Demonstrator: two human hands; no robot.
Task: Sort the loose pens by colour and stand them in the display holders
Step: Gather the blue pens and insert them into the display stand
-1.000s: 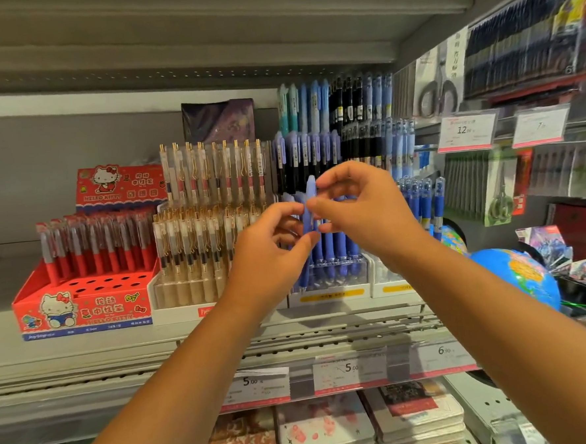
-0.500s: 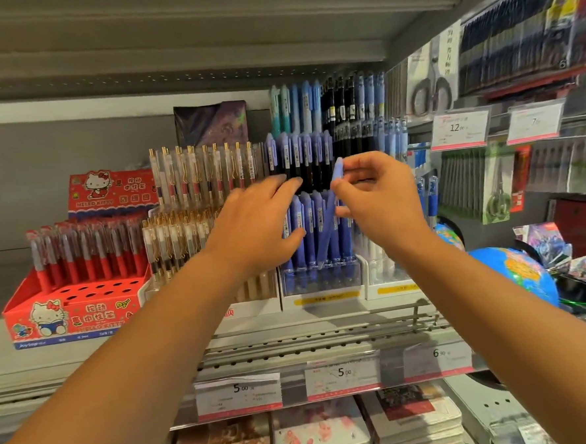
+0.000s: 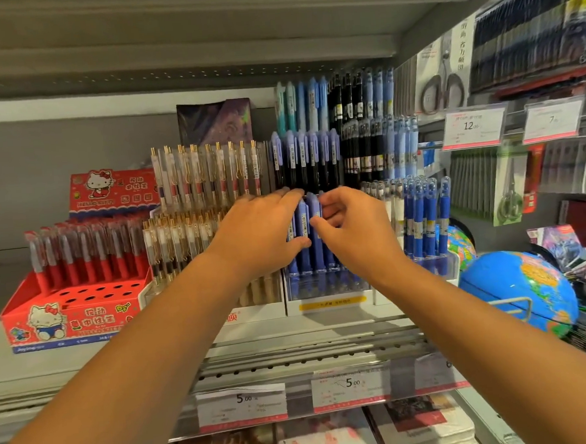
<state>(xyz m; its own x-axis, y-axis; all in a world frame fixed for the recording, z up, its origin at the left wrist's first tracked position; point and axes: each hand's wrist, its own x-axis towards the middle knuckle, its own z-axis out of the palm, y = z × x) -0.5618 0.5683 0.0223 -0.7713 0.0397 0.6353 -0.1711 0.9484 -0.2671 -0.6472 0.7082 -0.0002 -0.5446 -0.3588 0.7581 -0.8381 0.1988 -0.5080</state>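
Note:
A tiered clear display holder (image 3: 326, 290) stands on the middle of the shelf with rows of periwinkle-blue pens. My right hand (image 3: 357, 233) has its fingers curled and pinches the upper part of one blue pen (image 3: 314, 217) that stands upright in the front row. My left hand (image 3: 263, 232) lies just left of it. Its fingers are stretched out across the tops of the neighbouring blue pens (image 3: 302, 231) and its thumb presses on them from below. The lower ends of the pens sit in the holder behind its front wall.
A red cartoon-cat box (image 3: 73, 304) holds red pens at left. A holder of clear gold-clip pens (image 3: 182, 235) stands beside it. Dark blue pens (image 3: 427, 220) and a globe (image 3: 518, 290) are at right. Price tags (image 3: 351, 386) line the shelf edge.
The blue pen went from being held up between both hands down into the front row. My left hand let go and spread flat over the pens. Both hands dropped lower.

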